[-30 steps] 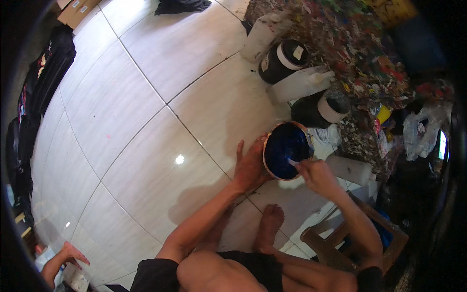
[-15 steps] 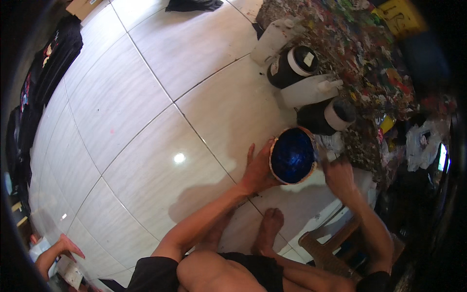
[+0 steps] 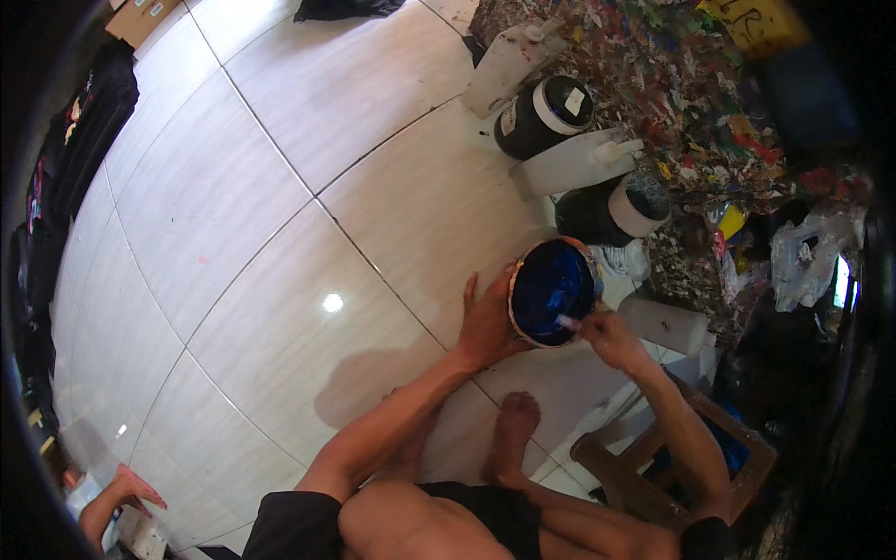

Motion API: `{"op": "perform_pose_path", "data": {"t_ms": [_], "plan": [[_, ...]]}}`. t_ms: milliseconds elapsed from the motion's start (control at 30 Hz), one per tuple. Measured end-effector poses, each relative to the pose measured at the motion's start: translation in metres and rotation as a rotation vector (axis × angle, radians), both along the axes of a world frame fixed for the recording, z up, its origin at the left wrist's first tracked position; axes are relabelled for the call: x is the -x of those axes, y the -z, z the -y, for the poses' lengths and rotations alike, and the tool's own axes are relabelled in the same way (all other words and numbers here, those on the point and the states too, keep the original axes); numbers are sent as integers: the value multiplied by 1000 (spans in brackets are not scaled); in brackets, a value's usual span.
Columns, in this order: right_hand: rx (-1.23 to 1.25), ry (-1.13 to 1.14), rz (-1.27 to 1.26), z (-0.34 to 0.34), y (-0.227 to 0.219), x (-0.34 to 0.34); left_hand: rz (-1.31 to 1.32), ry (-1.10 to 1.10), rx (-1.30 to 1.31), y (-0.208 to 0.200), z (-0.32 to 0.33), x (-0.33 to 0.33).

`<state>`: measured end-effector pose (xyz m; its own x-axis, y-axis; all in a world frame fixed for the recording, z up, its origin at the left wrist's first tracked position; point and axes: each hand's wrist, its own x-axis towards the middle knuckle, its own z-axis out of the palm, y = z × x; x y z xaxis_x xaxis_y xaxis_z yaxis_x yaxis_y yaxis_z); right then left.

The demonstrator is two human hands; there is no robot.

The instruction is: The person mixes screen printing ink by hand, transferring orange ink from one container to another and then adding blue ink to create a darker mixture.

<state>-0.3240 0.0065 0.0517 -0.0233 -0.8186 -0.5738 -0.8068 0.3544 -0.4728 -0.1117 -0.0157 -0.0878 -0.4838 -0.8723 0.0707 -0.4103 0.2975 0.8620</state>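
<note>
A round tub (image 3: pixel 595 264) with a smeared, paint-crusted rim is tilted so that its inside faces up toward me. Glossy dark blue paint (image 3: pixel 551 280) coats that inside. My left hand (image 3: pixel 487 322) grips the tub's left side and underside, with one finger sticking out away from the wall. At the lower right of the rim, my right hand (image 3: pixel 611 340) is closed round a short pale tool (image 3: pixel 568 322), perhaps a stick or spatula. The tool's end reaches over the rim into the blue paint; its exact kind is hidden by my fingers.
Dark jars (image 3: pixel 586 217) and whitish plastic bottles (image 3: pixel 579 163) stand beyond the tub, against a paint-spattered block (image 3: pixel 644 84). A translucent container (image 3: pixel 665 325) is right of my right hand. A brown stool (image 3: pixel 607 457) stands lower right. Another person's hand (image 3: pixel 131 487) shows lower left.
My right hand has moved left from beside the tub to its rim, and the pale tool now reaches into the paint. My left hand still holds the tub.
</note>
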Motion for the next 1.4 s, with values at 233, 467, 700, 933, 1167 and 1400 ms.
{"op": "perform_pose_path", "data": {"t_ms": [233,467,700,933,1167,1400], "plan": [[287,-265,-217,25,-27,-27,-88,-50,17,6,-1,-6],[444,-815,-646,27,-41,-31,56,48,88,2,10,-7],[13,-786,-864,34,-32,14,0,72,-73,-19,30,-33],[-99,-86,-96,9,-36,-40,2,93,-132,-21,24,-23],[-83,-718,-602,-20,-20,23,-32,86,-63,-10,22,-17],[-7,39,-136,15,-35,-8,22,88,-141,-20,18,-13]]}}
